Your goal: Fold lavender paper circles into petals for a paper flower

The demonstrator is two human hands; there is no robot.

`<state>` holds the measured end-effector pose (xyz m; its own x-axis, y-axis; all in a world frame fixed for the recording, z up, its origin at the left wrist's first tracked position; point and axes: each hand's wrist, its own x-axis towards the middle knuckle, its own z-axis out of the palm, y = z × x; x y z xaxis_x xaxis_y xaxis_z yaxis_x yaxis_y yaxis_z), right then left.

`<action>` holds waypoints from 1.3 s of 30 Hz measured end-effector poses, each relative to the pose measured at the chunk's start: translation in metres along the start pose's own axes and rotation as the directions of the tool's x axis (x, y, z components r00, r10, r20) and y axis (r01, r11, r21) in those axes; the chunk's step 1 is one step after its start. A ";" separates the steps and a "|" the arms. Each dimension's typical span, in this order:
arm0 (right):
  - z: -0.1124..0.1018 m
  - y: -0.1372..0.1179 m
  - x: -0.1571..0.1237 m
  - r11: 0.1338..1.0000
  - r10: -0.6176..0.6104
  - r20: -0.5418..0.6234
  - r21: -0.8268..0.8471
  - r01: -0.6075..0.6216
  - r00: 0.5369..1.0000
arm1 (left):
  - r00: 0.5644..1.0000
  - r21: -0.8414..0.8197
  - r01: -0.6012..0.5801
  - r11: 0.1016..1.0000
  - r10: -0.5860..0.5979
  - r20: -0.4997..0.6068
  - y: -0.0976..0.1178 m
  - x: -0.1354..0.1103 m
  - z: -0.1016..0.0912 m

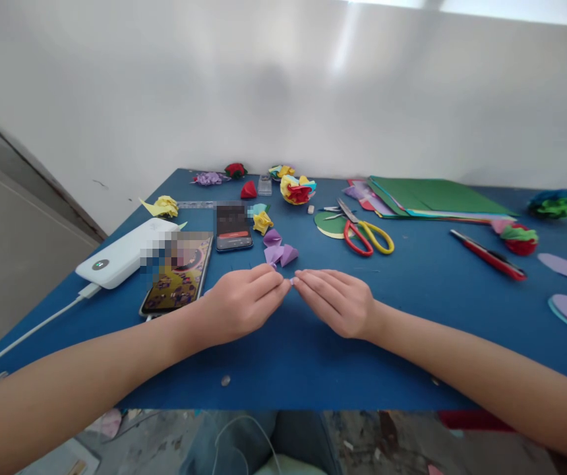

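My left hand (246,300) and my right hand (335,300) meet over the middle of the blue table (308,369), fingers closed and fingertips nearly touching. Between the two pinches a tiny bit of a pale purple paper piece (292,282) shows; the rest of it is hidden by my fingers. Just beyond my left fingertips lie folded purple paper petals (282,253). Whether they are joined to the held piece I cannot tell. A crumpled yellow paper piece (262,222) sits farther back.
Scissors (362,231) and a red utility knife (491,256) lie to the right. Stacked coloured paper (442,198) is at the back. To the left are a black phone (233,231), a larger phone (179,274) and a white power bank (128,254) with a cable. Paper flowers (297,190) stand along the wall.
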<state>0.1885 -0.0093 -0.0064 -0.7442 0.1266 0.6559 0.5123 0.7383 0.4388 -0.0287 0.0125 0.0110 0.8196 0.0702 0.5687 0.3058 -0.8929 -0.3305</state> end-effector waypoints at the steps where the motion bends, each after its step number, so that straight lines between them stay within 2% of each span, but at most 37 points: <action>1: 0.000 -0.001 0.001 1.000 -0.005 0.003 -0.007 0.005 1.000 | 0.999 0.044 -0.038 0.998 0.038 0.001 0.000 0.000 -0.002; 4: -0.001 -0.004 0.002 1.000 -0.006 0.011 -0.031 0.006 1.000 | 0.993 0.141 -0.118 0.983 0.114 0.036 0.002 0.003 -0.007; 9: -0.002 -0.008 0.005 0.998 0.009 0.061 -0.064 -0.005 0.998 | 0.984 0.235 -0.174 0.956 0.163 0.066 0.004 0.007 -0.012; 14: -0.003 -0.008 0.007 0.996 0.049 0.083 -0.074 -0.043 0.995 | 0.986 0.201 -0.163 0.966 0.156 0.049 0.004 0.006 -0.009; 20: -0.007 -0.012 0.010 0.997 0.007 0.015 -0.082 -0.006 1.000 | 0.998 0.121 -0.066 0.990 0.063 0.024 0.007 0.003 -0.005; 31: -0.007 -0.018 0.013 0.992 0.029 0.052 -0.126 -0.023 0.998 | 0.970 0.264 -0.217 0.940 0.177 0.167 0.006 0.006 -0.011; 36: -0.008 -0.021 0.012 0.990 0.040 0.119 -0.136 -0.023 0.992 | 0.965 0.265 -0.231 0.936 0.186 0.185 0.007 0.004 -0.009; 39: -0.007 -0.022 0.011 0.989 0.037 0.115 -0.145 -0.020 0.993 | 0.964 0.254 -0.226 0.940 0.180 0.194 0.007 0.004 -0.007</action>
<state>0.1721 -0.0286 -0.0041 -0.7693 0.2288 0.5966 0.5835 0.6321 0.5099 -0.0271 0.0028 0.0161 0.9394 -0.0062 0.3427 0.2253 -0.7424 -0.6309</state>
